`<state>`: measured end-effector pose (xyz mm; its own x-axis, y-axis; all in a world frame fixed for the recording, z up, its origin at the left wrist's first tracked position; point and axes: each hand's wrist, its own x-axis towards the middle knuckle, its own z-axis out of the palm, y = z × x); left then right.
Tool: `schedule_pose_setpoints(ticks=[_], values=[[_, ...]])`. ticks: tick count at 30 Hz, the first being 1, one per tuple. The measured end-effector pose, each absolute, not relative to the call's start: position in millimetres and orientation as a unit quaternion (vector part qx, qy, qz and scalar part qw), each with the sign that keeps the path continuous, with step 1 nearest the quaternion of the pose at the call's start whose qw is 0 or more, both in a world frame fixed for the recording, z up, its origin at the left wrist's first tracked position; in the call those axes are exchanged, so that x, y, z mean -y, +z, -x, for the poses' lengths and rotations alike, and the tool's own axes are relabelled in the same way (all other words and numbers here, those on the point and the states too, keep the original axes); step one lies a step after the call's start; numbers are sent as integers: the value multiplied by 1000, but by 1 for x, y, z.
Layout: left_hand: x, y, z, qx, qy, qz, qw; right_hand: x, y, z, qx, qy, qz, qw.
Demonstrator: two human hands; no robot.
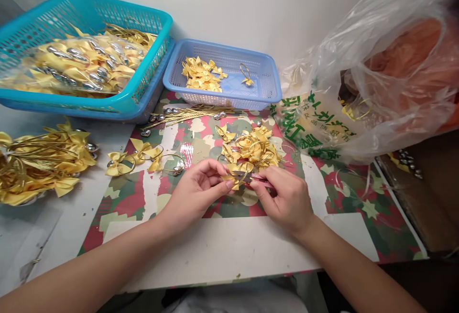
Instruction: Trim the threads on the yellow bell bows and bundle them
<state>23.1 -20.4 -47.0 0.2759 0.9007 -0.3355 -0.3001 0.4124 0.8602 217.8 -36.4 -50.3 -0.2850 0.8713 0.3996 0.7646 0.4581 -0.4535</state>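
Left hand: here you are, left hand (202, 184) with thumb and fingers pinching the gold bow (236, 167) by its left side; a light pinch should serve best, sparing the ribbon a crease.
Pink-handled pliers: in they come from the right, the pink-handled pliers (266, 183), dark tips across the bow's middle; aim them squarely, clear of your fingertips. Whether they bite, I can't tell.
Right hand: right hand (287, 197) wraps the handles; a short, even squeeze looks wiser than a hard one.
Gold bow: there between your hands, just this side of the bow pile (257, 145); yellow-gold, pointed ribbon ends, thin cord loop, partly hidden.
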Motion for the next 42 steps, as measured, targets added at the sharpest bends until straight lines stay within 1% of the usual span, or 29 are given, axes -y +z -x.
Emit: schedule_pose_setpoints(ticks=[11, 20, 25, 33, 42], values=[[21, -48, -21, -448, 425, -363, 698, 31, -44, -229, 783, 91, 523, 324], [20, -51, -20, -464, 410, -361, 697, 25, -42, -238, 850, 146, 403, 305], [21, -52, -19, -471, 390, -394, 686, 27, -45, -233, 850, 96, 404, 324], [20, -44, -22, -473, 378, -388, 694, 28, -44, -233, 855, 35, 420, 301], [21, -45, -21, -504, 375, -397, 669, 32, -43, -231, 865, -30, 419, 275]])
